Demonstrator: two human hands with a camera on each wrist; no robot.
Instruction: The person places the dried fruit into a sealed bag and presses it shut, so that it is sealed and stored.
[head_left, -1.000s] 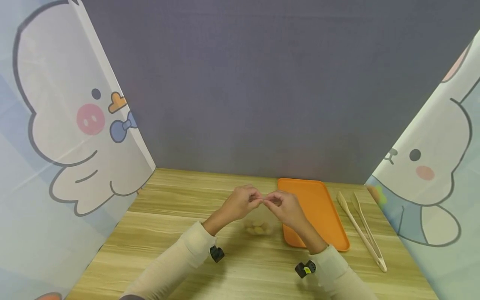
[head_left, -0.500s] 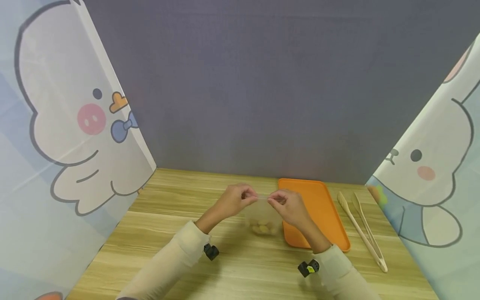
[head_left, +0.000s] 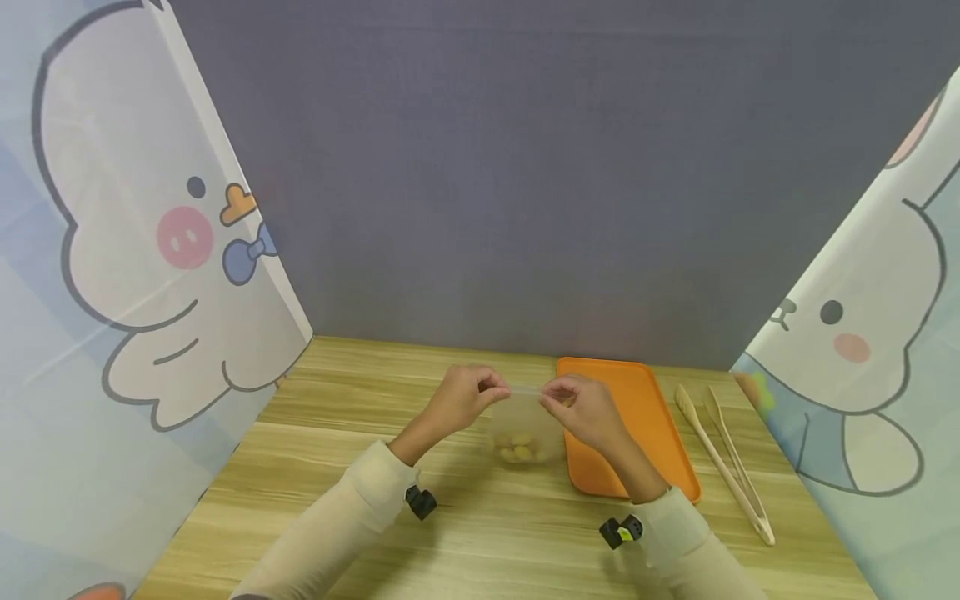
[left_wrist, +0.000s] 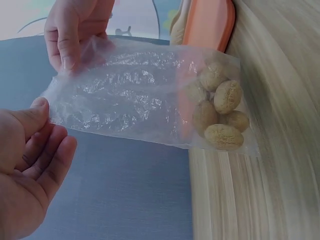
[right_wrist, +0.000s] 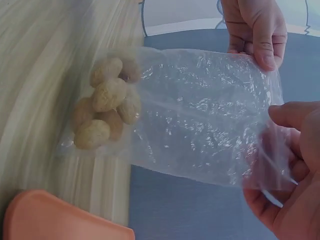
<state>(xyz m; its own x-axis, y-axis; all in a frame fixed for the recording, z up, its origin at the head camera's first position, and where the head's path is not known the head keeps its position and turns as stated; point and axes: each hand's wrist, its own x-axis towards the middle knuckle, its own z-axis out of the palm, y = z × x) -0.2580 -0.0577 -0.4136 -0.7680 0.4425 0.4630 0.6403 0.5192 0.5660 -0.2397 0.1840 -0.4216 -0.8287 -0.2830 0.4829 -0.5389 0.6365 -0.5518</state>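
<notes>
A clear plastic bag [head_left: 525, 417] hangs between my two hands above the table. Several round, tan, cracked-looking cookies or nuts [left_wrist: 227, 97] lie at its bottom; their exact kind is hard to tell. My left hand [head_left: 467, 402] pinches one top corner of the bag between thumb and fingers. The other top corner is pinched by my right hand [head_left: 587, 411]. In the right wrist view, the bag [right_wrist: 200, 115] stretches between both hands, with the tan pieces [right_wrist: 109, 95] gathered at its lower end.
An orange tray [head_left: 637, 417] lies on the wooden table [head_left: 330, 467], partly behind my right hand. Right of the tray are light wooden tongs [head_left: 723, 462]. A grey panel [head_left: 480, 183] stands at the back, with cartoon-printed panels on both sides.
My hands have drawn apart along the bag's top edge, the left one going left and the right one slightly right. More of the bag now shows between them.
</notes>
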